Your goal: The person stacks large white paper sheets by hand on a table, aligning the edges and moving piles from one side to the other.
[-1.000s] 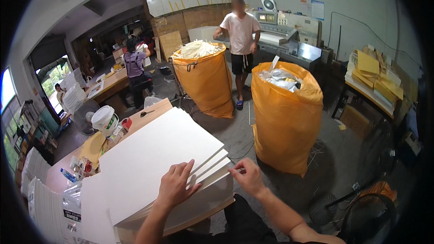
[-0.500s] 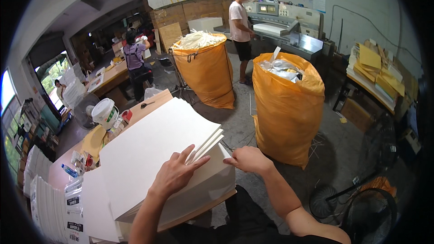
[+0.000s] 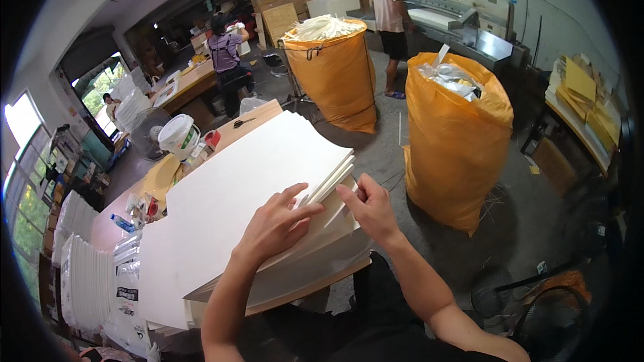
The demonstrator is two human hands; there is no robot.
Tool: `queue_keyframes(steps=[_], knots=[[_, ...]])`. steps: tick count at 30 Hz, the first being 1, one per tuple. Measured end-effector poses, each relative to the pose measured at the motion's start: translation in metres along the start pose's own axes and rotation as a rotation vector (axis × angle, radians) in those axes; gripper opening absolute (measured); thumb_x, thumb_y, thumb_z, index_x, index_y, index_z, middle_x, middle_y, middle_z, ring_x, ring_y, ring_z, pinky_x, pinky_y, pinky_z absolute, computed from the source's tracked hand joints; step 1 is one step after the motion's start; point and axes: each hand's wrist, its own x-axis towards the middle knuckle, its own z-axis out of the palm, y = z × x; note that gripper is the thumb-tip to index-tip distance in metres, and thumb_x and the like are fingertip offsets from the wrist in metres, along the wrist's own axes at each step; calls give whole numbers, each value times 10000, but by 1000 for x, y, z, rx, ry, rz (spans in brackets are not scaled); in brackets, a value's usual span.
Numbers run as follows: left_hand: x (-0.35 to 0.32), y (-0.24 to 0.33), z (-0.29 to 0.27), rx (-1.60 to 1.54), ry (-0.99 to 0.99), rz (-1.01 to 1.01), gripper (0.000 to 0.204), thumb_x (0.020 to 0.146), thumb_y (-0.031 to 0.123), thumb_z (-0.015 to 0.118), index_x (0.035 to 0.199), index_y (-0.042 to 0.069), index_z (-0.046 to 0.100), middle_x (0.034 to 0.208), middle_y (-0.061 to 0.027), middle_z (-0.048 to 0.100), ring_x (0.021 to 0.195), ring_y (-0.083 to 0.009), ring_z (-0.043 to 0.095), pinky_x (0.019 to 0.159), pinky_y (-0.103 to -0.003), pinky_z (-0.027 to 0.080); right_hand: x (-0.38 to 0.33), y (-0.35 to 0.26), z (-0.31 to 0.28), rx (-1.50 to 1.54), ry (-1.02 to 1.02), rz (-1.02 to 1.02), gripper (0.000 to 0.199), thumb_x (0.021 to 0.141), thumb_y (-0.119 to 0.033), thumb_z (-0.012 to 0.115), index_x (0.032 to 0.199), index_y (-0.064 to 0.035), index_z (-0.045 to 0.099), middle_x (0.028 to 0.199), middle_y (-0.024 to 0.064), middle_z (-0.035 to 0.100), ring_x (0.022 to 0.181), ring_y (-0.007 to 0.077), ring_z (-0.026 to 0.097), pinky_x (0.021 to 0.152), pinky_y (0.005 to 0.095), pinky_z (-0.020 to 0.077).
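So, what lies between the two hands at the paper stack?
In the head view, only lifted sheet edges of the white paper stack lie between left hand and right hand.

Both bare forearms rose from six o'clock. The left hand (image 3: 274, 222) lay palm down, fingers spread toward two o'clock. The right hand (image 3: 370, 208) stood close beside it, fingers bent and pointing toward eleven o'clock, thumb tucked.

One view only, a head camera, looking down and forward from above the person's own forearms, which enter from the lower edge. It sits close over the paper stack (image 3: 261, 188) at centre, fisheye bending the room round the rim, with two orange sacks (image 3: 456, 141) farther off, upper right.
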Motion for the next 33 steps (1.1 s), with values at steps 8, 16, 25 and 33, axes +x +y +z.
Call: queue_keyframes(steps=[8,16,25,33], knots=[[-3,8,-1,5,-5,-30,447,783,326,880,1197,257,728,1409,-168,576,1102,-358,681,924,-433,592,7,-7,-7,346,-97,214,275,1015,-222,618,779,-94,562,635,-3,553,521,97,557,469,250,406],[0,4,-1,34,-44,-18,567,690,365,941,1205,261,727,1411,-143,570,1117,-332,664,937,-428,586,11,-10,-13,290,-150,243,283,1013,-236,624,777,-104,542,624,-7,537,524,97,556,451,245,389],[-1,-3,-5,62,-126,7,573,813,259,859,1353,335,684,1470,-144,551,1080,-317,668,939,-421,576,9,-11,-22,261,-273,167,318,1052,-299,566,799,-117,502,639,5,512,564,119,576,482,239,406],[-2,0,-5,49,-237,-4,623,906,141,742,1462,377,586,1584,-122,472,1131,-345,618,1011,-436,529,7,8,-29,330,-272,112,407,1046,-440,558,830,-97,527,674,14,538,632,109,602,518,247,445]])
